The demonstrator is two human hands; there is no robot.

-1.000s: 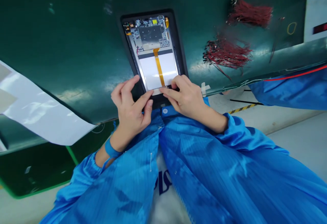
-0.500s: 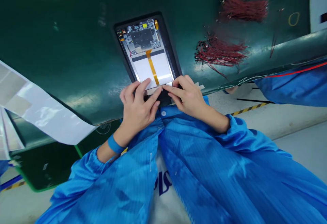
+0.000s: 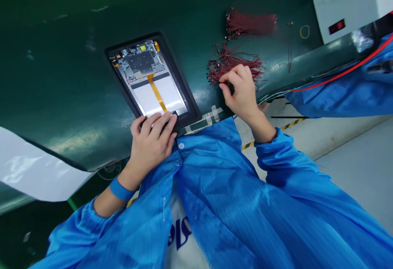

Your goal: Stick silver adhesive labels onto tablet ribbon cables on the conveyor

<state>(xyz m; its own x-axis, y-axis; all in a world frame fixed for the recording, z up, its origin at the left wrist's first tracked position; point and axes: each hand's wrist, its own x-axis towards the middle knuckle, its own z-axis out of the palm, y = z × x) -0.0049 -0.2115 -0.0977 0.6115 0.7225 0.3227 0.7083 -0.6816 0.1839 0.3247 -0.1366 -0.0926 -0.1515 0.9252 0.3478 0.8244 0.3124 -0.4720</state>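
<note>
An opened tablet [image 3: 167, 91], with its circuit board [image 3: 141, 62] and an orange ribbon cable [image 3: 157, 93] exposed, lies in a black frame on the green bench mat. Over its bottom edge rests my left hand [image 3: 150, 140], fingers laid out and fingertips at the ribbon's lower end. My right hand [image 3: 241, 91] is at a loose pile of red wires with small dark ends [image 3: 225, 62], covering part of it. Thumb and index finger come together in a pinch at the pile's near left side; anything between the tips is too small to make out.
A second bundle of red wires [image 3: 251, 23] lies behind the pile. Farther right are a single wire [image 3: 290, 50], a rubber band [image 3: 304, 32] and a white box with a red switch [image 3: 346, 11]. A white sheet [image 3: 39, 170] hangs over the left edge. Another person's blue sleeve [image 3: 334, 101] shows at right.
My right hand has left the tablet's bottom edge and moved right to the red wires. My left hand has stayed there, now flatter. The view has shifted rightward.
</note>
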